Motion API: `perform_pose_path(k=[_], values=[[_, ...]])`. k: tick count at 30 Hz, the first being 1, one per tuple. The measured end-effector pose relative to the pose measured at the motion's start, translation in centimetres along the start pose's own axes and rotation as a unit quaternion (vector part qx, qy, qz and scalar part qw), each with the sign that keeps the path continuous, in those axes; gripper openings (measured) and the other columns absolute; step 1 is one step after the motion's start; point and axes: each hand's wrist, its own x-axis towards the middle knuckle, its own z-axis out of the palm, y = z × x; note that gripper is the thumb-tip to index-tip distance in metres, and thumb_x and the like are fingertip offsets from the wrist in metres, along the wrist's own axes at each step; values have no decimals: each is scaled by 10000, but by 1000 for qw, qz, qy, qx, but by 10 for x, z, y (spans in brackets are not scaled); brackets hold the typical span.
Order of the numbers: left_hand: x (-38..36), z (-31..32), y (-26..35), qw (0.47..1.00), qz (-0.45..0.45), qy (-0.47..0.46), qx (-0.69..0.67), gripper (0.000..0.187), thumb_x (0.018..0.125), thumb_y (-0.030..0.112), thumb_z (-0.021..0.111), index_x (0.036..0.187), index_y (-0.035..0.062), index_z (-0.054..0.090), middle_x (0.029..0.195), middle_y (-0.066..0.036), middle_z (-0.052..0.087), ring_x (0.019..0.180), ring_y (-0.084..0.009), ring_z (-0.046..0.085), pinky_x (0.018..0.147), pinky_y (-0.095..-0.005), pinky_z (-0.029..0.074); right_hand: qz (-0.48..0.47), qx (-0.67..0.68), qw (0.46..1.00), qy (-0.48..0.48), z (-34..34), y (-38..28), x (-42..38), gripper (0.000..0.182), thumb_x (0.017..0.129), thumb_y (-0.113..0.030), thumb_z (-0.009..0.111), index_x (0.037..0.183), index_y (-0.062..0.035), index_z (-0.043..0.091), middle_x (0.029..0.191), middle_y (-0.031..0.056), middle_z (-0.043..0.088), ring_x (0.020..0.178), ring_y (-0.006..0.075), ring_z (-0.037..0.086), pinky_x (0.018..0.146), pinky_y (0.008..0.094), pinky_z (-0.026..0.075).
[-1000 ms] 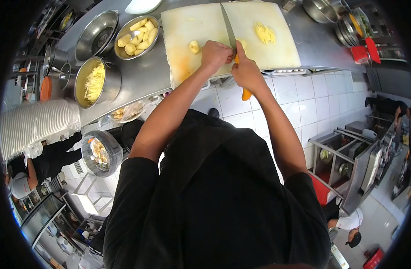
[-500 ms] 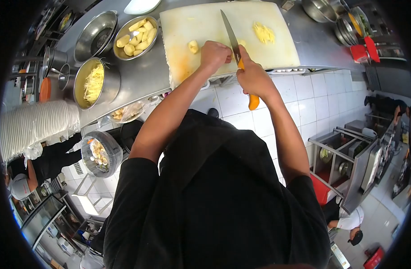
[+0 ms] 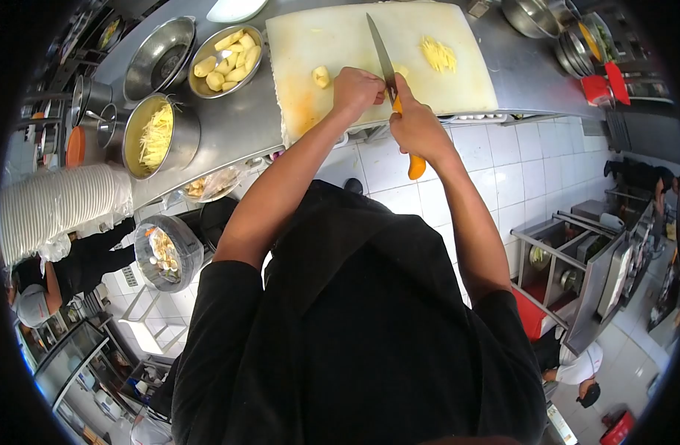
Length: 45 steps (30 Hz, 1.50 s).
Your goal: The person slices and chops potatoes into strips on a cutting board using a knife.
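My right hand [image 3: 415, 127] grips the orange handle of a kitchen knife [image 3: 382, 50], whose blade points away from me over the white cutting board [image 3: 303, 41]. Close against the blade's left side, my left hand [image 3: 357, 90] is closed with curled fingers; whatever lies under them is hidden. A peeled potato piece [image 3: 320, 77] rests left of that hand. To the right of the blade lies a small pile of thin potato strips [image 3: 438, 55]. A pale slice [image 3: 402, 70] shows partly beside the blade.
Left of the board stand a metal bowl [image 3: 197, 87] of peeled potatoes, a deep pot [image 3: 186, 137] of potato strips and a metal colander [image 3: 141, 65]. Stacked white plates [image 3: 65, 211] and a lined bin [image 3: 188, 256] are nearer me. Other people work at both sides.
The knife handle and my right hand have shifted very slightly left. My left hand stays in nearly the same place, and the potato piece and strips lie as before.
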Motion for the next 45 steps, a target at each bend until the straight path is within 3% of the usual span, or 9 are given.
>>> perform_pose_path(k=[14, 17, 22, 25, 28, 31, 35, 38, 45], values=[[-2, 3, 3, 999, 5, 28, 43, 140, 768, 27, 677, 809, -102, 714, 726, -145, 707, 608, -184, 689, 591, -279, 579, -69, -33, 994, 74, 24, 25, 36, 742, 869, -62, 439, 1559, -60, 165, 836, 246, 678, 541, 293, 655, 611, 401, 557], [3, 5, -3, 996, 14, 36, 75, 145, 758, 58, 680, 796, -71, 732, 698, -149, 715, 572, -181, 692, 574, -292, 580, -34, 22, 999, 32, 12, 16, 36, 733, 879, -67, 466, 1560, -86, 195, 894, 235, 679, 554, 284, 653, 603, 390, 560], [-5, 7, 1, 981, 40, 48, 186, 154, 748, 116, 699, 804, -18, 751, 709, -143, 719, 571, -213, 690, 610, -335, 562, -48, 75, 995, 54, -7, 15, 30, 713, 892, -71, 501, 1558, -124, 253, 933, 171, 653, 547, 210, 596, 567, 344, 544], [-12, 6, -5, 951, 148, 78, 259, 237, 733, 138, 762, 897, -31, 741, 787, -150, 718, 649, -217, 693, 633, -324, 557, -42, 113, 991, 54, -18, 10, 24, 709, 899, -75, 507, 1561, -139, 261, 883, 125, 622, 533, 170, 552, 540, 323, 516], [-26, -1, -8, 860, 294, 81, 409, 410, 675, 207, 845, 1000, -4, 711, 959, -159, 694, 863, -289, 672, 778, -384, 544, -42, 155, 985, 59, -24, 13, 20, 706, 903, -74, 509, 1562, -144, 265, 812, 88, 579, 523, 146, 524, 517, 307, 487], [-31, -2, -10, 838, 331, 51, 430, 584, 619, 270, 892, 1085, 15, 651, 1123, -158, 624, 1064, -341, 585, 904, -412, 488, -40, 186, 980, 63, -26, 16, 18, 703, 905, -68, 510, 1561, -147, 271, 762, 63, 541, 515, 132, 501, 504, 295, 470], [-21, 2, -8, 801, 373, 44, 466, 709, 597, 333, 900, 1157, 23, 596, 1180, -132, 596, 1135, -318, 535, 941, -420, 455, -36, 211, 975, 66, -27, 21, 15, 709, 903, -51, 509, 1563, -146, 268, 730, 44, 517, 504, 124, 476, 495, 289, 459], [-6, 3, -3, 781, 395, 17, 483, 802, 596, 359, 896, 1243, 35, 549, 1249, -134, 580, 1182, -320, 509, 969, -444, 425, -9, 198, 979, 50, -31, 27, 11, 705, 877, -74, 495, 1548, -129, 288, 1093, 166, 636, 587, 199, 595, 596, 333, 536], [23, -1, 19, 756, 334, -127, 548, 834, 646, 423, 849, 1338, 90, 526, 1313, -107, 584, 1238, -305, 483, 1018, -477, 377, -43, 226, 971, 71, -33, 34, -4, 674, 877, -43, 474, 1527, -149, 330, 1211, 164, 594, 654, 199, 603, 569, 322, 543]])
